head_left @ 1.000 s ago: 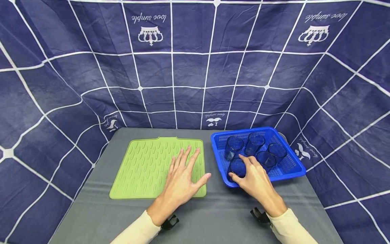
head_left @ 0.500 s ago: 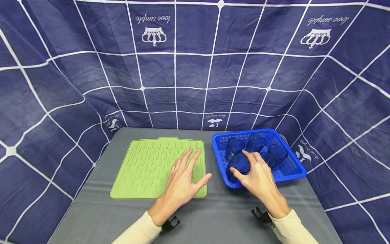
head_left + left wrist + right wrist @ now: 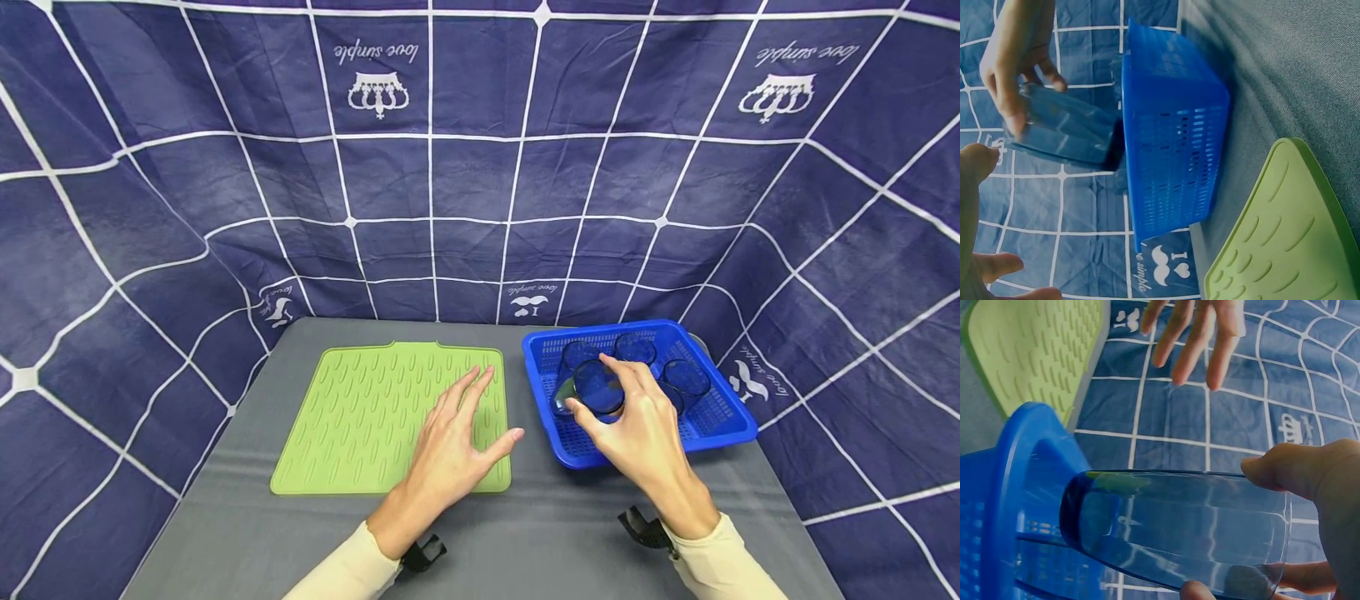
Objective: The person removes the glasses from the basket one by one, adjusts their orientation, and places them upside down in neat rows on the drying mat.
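My right hand grips a clear bluish drinking glass near its rim, thumb on one side and fingers on the other. In the left wrist view the glass is upright with its base around the level of the basket's rim. Several similar glasses stand inside the blue plastic basket below; the hand hides part of them in the head view. My left hand is held over the right part of a green ridged mat, fingers spread and holding nothing.
A grey cloth covers the table under mat and basket. Navy curtains with white grid lines enclose the back and both sides. A strip of grey table separates the mat from the basket.
My right hand has raised the glass up out of the basket's near left corner, shifting it slightly away from me. The left hand has stayed nearly still over the mat.
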The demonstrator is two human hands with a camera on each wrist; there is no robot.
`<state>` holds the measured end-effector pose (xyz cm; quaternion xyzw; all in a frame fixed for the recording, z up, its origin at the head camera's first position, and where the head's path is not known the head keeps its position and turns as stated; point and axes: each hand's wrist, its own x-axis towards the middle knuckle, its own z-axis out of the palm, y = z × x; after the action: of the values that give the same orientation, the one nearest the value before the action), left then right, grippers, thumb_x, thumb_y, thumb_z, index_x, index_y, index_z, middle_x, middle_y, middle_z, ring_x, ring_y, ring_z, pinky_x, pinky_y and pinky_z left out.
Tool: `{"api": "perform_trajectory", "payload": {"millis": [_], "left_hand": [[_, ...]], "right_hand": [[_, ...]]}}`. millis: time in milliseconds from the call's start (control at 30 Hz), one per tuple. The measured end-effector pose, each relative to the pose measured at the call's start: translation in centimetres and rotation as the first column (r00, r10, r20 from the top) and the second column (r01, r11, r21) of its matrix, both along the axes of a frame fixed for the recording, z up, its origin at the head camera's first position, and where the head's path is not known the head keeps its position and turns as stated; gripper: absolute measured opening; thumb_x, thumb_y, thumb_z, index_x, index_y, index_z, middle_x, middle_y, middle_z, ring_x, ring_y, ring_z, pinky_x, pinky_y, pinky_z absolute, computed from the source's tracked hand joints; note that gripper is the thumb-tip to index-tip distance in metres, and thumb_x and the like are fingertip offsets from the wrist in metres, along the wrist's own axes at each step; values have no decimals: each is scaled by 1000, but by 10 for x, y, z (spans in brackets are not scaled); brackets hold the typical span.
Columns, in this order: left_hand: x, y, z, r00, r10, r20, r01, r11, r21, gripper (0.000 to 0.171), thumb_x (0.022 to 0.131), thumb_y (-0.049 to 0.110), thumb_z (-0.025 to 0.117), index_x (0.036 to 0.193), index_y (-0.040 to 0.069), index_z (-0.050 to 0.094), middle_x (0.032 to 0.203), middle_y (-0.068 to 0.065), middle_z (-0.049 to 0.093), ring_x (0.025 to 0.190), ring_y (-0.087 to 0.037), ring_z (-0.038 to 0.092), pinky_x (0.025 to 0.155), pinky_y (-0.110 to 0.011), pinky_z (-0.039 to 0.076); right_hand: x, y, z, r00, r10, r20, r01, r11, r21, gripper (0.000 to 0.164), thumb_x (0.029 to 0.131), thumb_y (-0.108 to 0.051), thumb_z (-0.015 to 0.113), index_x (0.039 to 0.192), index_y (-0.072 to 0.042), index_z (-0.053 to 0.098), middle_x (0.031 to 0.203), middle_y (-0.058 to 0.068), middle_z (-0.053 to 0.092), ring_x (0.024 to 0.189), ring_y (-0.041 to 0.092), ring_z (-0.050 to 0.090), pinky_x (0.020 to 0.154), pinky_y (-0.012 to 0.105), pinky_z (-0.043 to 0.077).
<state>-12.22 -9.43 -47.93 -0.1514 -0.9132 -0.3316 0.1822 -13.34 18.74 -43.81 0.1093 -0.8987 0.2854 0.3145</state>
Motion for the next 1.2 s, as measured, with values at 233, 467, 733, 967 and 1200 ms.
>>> {"api": "perform_trajectory", "payload": {"millis": [233,467,733,967,1200], "left_hand": [[-4,1,-1,999,-35,-22,36,998,58,96,97,59,90,177,26,50,177,-10,57,160,-37,61,123,-64,58],[-7,4,0,998,-64,1,64,992,111,95,97,57,92,177,27,50,177,-4,58,162,-31,60,124,-59,59],[-7,8,-1,995,-89,47,78,979,188,95,98,55,93,178,33,47,176,0,58,163,-28,60,128,-59,56],[-10,10,-3,991,-129,47,114,966,232,95,98,49,95,178,28,48,172,-5,62,158,-31,63,125,-60,58],[-15,11,-1,978,-199,65,169,933,319,96,97,42,97,178,36,46,169,-7,63,149,-30,70,111,-56,67]], "right_hand": [[1,-5,12,999,11,-46,-13,999,-50,76,80,-34,104,145,-5,78,131,17,80,114,39,79,93,57,60],[6,-11,23,998,46,33,-40,986,-163,73,83,-32,105,148,-12,78,131,10,80,110,27,81,87,10,56],[9,-21,27,981,161,110,-114,931,-346,71,87,-21,104,152,-11,74,137,8,79,114,26,82,85,11,65],[10,-27,29,966,213,146,-135,899,-417,70,89,-19,103,153,-16,74,136,4,79,114,25,84,86,17,68],[10,-31,33,947,262,188,-140,860,-491,68,92,-19,102,153,-15,73,139,3,80,115,24,84,87,20,70]]}}
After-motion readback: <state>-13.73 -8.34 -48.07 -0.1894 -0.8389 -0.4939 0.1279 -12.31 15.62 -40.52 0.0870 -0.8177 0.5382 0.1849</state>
